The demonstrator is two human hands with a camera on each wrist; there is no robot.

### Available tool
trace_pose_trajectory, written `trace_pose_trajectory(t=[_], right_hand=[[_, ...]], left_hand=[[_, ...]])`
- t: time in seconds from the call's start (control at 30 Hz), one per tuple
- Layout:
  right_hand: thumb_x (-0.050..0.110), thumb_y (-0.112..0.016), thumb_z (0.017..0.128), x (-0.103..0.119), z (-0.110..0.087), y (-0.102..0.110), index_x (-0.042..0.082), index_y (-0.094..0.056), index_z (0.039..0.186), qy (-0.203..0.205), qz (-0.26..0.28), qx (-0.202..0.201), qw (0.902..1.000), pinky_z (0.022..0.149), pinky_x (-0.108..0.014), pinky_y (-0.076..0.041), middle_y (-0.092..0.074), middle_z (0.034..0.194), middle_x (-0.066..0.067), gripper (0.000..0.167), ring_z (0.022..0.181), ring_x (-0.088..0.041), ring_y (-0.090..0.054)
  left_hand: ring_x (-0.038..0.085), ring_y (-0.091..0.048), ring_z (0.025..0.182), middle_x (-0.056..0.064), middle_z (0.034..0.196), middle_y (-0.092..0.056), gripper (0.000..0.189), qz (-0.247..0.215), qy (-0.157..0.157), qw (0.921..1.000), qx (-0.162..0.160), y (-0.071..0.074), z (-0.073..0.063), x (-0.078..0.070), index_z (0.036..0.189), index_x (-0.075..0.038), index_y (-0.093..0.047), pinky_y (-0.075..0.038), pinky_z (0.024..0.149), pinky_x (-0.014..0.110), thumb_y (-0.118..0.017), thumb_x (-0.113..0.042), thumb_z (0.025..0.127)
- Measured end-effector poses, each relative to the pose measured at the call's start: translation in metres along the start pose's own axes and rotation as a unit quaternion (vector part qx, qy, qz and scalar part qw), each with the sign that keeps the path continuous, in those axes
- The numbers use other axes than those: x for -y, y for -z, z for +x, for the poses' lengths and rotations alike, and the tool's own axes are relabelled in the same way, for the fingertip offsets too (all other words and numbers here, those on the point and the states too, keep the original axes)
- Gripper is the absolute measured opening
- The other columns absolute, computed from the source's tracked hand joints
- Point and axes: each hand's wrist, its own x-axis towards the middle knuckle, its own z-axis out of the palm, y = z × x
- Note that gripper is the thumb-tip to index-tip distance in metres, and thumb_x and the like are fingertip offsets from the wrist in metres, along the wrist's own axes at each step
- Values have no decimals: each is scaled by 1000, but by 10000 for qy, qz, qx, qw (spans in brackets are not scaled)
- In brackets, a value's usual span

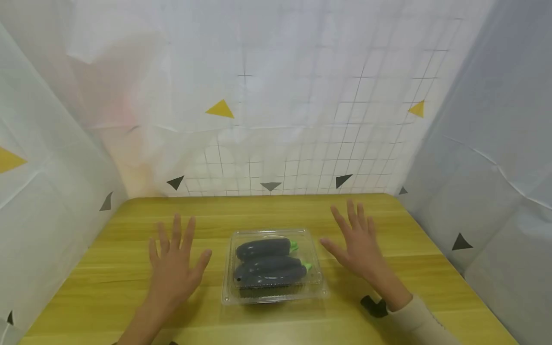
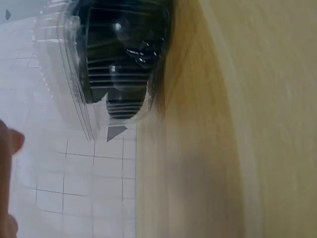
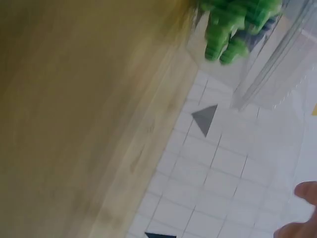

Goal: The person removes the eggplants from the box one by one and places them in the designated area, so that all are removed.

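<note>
A clear plastic clamshell box (image 1: 316, 287) lies on the table with its lid down, between the two hands. Inside are several dark eggplants (image 1: 264, 248) with green stems pointing right; the stems (image 3: 220, 29) show large in the right wrist view. My left hand (image 1: 174, 273) hovers to the left of the box, fingers spread, touching nothing. On the other side my right hand (image 1: 358, 244) is held with fingers spread, apart from the box. In the left wrist view the box's side (image 2: 79, 74) fills the top, and only bits of fingers show at the left edge.
A wood-grain table (image 1: 207, 213) carries the box. White sheets form a back wall (image 1: 280, 96) with grid lines and yellow and dark triangles, plus side walls to the left and right (image 1: 496, 167). A black strap or device (image 1: 374, 306) sits at the right wrist.
</note>
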Motion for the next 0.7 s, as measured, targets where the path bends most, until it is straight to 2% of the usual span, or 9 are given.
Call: trace_pose_trajectory(t=[0.17,0.23,0.4,0.6,0.7], right_hand=[[50,-71,96,12,-3,-1,18,-27,166,443,348,29,9984,120,-68,-4,-15,171,-19,89,155,-44,-5],[49,-72,95,17,-5,-1,17,-29,166,581,478,101,9971,120,-69,-6,-18,170,-17,89,155,-44,-8],[48,-75,94,26,-12,-4,18,-30,165,794,844,463,9922,116,-75,-12,-18,171,-15,89,154,-44,-12],[50,-77,92,31,-21,-6,19,-30,166,1002,1383,886,9813,110,-80,-21,-18,171,-11,93,155,-41,-14],[58,-78,87,32,-25,-7,18,-30,166,1261,1552,1111,9735,108,-79,-25,-18,171,-9,100,154,-40,-16]], left_hand=[[53,7,152,12,173,-1,87,-1114,-185,9930,356,-4,-4,-6,169,-18,-5,5,117,72,-59,-40,105],[52,3,152,13,173,-4,86,-1468,-213,9874,557,-6,-5,-8,169,-17,-4,3,119,70,-59,-37,105],[49,-2,153,14,172,-10,84,-2169,-307,9695,1097,-9,-12,-11,169,-15,-7,-9,114,79,-60,-30,106],[48,-5,153,4,173,-7,86,-2294,-650,9575,1622,-15,-19,-14,169,-26,-7,-13,110,82,-63,-36,105],[44,-7,154,2,173,-6,87,-2306,-839,9514,1860,-17,-22,-14,169,-23,-9,-16,113,78,-64,-38,104]])
